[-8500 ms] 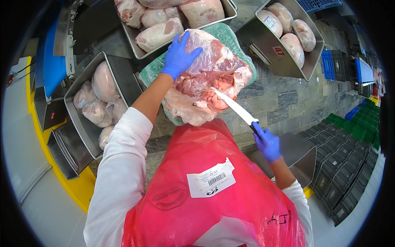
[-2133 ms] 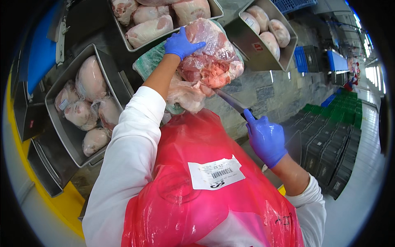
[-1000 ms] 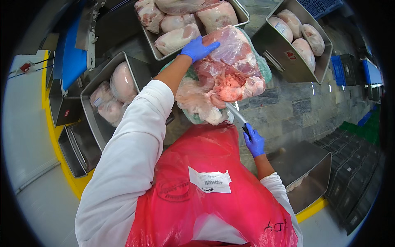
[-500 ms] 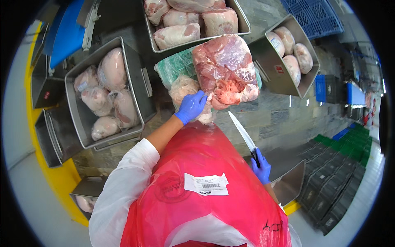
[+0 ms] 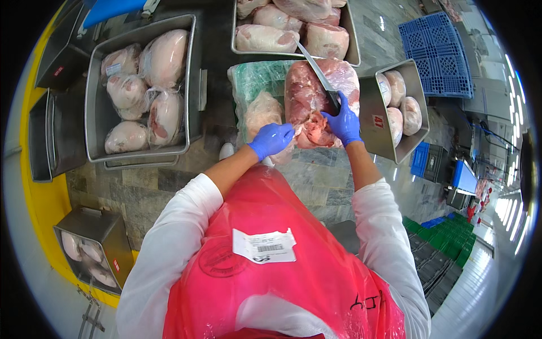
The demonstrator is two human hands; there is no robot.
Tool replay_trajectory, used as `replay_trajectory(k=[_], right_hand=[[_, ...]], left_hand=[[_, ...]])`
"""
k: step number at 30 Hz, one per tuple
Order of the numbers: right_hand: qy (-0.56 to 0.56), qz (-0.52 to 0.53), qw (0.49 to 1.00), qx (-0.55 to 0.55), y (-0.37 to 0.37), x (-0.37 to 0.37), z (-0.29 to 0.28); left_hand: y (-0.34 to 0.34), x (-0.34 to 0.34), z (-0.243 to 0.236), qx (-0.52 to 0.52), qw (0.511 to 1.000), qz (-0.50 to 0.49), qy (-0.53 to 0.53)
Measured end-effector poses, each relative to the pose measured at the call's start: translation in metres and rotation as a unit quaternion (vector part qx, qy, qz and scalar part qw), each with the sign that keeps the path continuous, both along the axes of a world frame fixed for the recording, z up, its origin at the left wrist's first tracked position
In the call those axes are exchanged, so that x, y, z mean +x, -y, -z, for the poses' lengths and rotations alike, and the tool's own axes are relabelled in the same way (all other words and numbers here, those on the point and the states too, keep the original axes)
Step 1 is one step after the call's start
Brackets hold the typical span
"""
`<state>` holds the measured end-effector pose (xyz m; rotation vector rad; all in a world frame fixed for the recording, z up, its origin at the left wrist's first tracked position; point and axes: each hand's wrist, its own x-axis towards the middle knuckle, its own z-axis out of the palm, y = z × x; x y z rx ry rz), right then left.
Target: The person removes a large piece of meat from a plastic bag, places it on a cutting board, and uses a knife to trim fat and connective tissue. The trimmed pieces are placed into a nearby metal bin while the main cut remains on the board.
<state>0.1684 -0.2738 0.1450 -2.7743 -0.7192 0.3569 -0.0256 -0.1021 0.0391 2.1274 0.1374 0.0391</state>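
Observation:
A large raw pork cut [image 5: 316, 93] lies on a green cutting board [image 5: 254, 79] straight ahead. My left hand [image 5: 272, 139], in a blue glove, pinches the near edge of the meat beside a pale fatty flap [image 5: 261, 113]. In my right hand [image 5: 342, 122], also blue-gloved, is a knife [image 5: 317, 73]; its blade points away from me and lies across the top of the cut. A red plastic apron [image 5: 282, 265] covers my front.
A steel tray [image 5: 99, 113] at the left holds several bagged meat pieces. Another steel tray [image 5: 350, 53] of bare cuts stands behind the board, and a smaller one [image 5: 377, 130] at the right. A steel bin [image 5: 93, 248] sits lower left. Blue and green crates lie at the right.
My right hand has come up from beside my hip to the meat, laying the knife across it. My left hand has stayed on the meat's near edge. The view has swung toward the left trays.

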Motion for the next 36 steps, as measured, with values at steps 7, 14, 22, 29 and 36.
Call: replay_trajectory(k=[7,14,22,29,36], right_hand=[[0.017,-0.005,1.0,-0.025,0.004,0.007,0.016],[-0.027,0.023,0.998,-0.045,0.002,0.01,0.009],[-0.005,-0.015,1.0,-0.011,0.006,0.016,0.012],[-0.028,0.005,0.999,-0.025,0.0,0.014,0.003],[-0.029,0.004,1.0,-0.009,0.008,0.017,0.011]], left_hand=[[0.009,-0.018,0.006,-0.033,0.999,-0.022,0.01],[0.017,-0.041,0.012,-0.074,0.997,-0.027,0.027],[-0.045,-0.1,0.036,-0.067,0.982,-0.175,0.002],[-0.121,0.026,-0.014,-0.172,0.936,-0.292,0.095],[-0.056,-0.035,0.02,0.28,0.948,0.122,-0.092]])
